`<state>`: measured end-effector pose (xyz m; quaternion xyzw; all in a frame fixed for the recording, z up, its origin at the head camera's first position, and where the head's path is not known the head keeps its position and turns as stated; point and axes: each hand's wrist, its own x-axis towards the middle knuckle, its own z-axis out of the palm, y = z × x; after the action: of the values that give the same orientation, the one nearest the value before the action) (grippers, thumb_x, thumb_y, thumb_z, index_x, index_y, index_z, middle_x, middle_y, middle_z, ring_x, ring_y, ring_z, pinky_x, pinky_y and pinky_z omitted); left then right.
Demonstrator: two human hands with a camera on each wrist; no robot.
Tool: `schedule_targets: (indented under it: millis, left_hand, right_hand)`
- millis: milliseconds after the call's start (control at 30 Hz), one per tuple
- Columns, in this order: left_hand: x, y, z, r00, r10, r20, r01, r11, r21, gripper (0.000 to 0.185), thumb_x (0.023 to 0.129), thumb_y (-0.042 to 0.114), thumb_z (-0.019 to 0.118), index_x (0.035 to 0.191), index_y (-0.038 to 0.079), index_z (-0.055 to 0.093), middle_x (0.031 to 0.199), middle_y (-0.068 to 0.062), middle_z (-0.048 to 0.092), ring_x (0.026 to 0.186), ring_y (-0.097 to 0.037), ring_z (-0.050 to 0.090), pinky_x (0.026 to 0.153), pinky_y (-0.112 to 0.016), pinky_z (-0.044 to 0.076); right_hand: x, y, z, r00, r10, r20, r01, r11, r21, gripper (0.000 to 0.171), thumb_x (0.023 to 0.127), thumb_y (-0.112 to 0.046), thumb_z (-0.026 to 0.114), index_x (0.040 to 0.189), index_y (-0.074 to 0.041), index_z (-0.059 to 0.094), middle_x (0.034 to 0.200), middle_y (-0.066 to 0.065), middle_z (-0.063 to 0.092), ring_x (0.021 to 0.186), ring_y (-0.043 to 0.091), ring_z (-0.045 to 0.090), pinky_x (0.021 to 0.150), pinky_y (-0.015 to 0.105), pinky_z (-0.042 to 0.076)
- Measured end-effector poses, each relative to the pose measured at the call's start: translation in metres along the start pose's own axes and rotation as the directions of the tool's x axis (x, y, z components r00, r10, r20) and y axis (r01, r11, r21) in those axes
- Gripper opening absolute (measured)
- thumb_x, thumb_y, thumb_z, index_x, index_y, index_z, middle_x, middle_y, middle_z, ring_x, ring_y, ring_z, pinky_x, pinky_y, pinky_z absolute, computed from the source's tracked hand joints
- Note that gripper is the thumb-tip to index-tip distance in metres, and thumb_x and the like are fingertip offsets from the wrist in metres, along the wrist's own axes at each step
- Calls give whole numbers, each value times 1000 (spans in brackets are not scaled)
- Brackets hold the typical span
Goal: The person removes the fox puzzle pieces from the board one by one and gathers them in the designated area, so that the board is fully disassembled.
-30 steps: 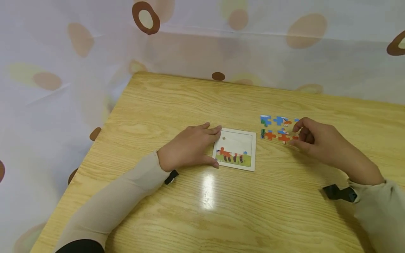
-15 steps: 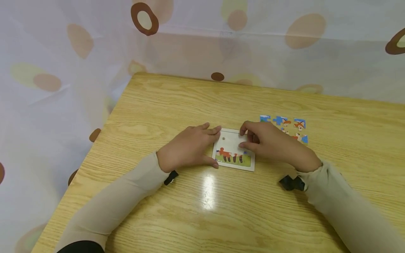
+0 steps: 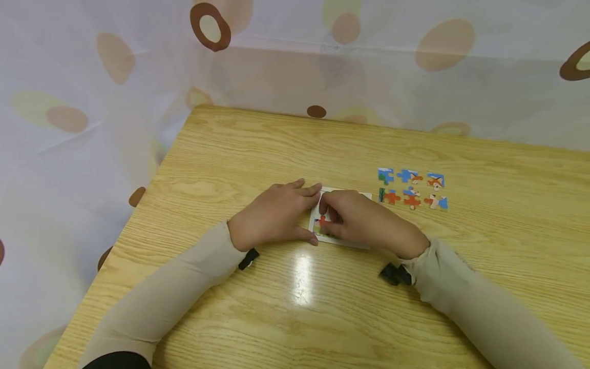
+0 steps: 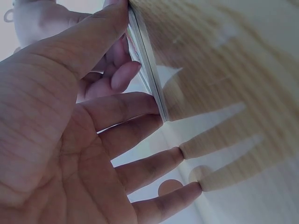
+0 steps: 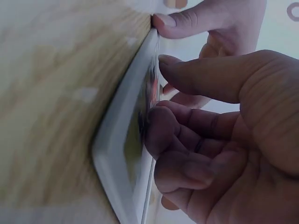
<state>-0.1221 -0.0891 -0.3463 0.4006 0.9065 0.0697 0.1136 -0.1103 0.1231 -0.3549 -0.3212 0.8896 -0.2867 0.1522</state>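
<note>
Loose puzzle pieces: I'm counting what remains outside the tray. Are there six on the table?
Yes, six loose puzzle pieces lie in two rows of three on the table.

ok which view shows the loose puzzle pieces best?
Head view: all six loose puzzle pieces lie in two rows on the table, right of the puzzle tray. Neither wrist view shows them, only hands and tray edge.

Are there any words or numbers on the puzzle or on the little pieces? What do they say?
None: no words, numbers or signs can be read in any view.
The puzzle board shows only a picture, mostly hidden under the right hand.
The loose puzzle pieces show only bits of a blue, orange and green picture, no letters.
The left hand rests at the board's edge; the table bears no writing.
</note>
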Motion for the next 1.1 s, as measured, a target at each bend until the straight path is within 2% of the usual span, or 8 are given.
schedule_targets:
  millis: [367, 1100]
  left_hand:
    - [-1, 0, -2, 1000, 1, -4, -1, 1000, -12, 92, 80, 63, 79, 152, 12, 53, 161, -7, 43, 146, -39, 41, 111, -52, 42]
    - [-3, 0, 0, 999, 20, -40, -20, 1000, -6, 95, 79, 62, 80, 153, 11, 52, 159, -8, 45, 143, -41, 44, 110, -50, 44]
  right_hand:
    - [-3, -13, 8, 996, 79, -40, -80, 996, -29, 13, 95, -5, 73, 100, -4, 61, 82, 1, 56, 73, 16, 52, 67, 34, 45]
    - [-3, -14, 9, 997, 51, -52, -53, 998, -37, 21, 94, 0, 73, 100, -8, 54, 85, 2, 54, 73, 16, 51, 65, 32, 44]
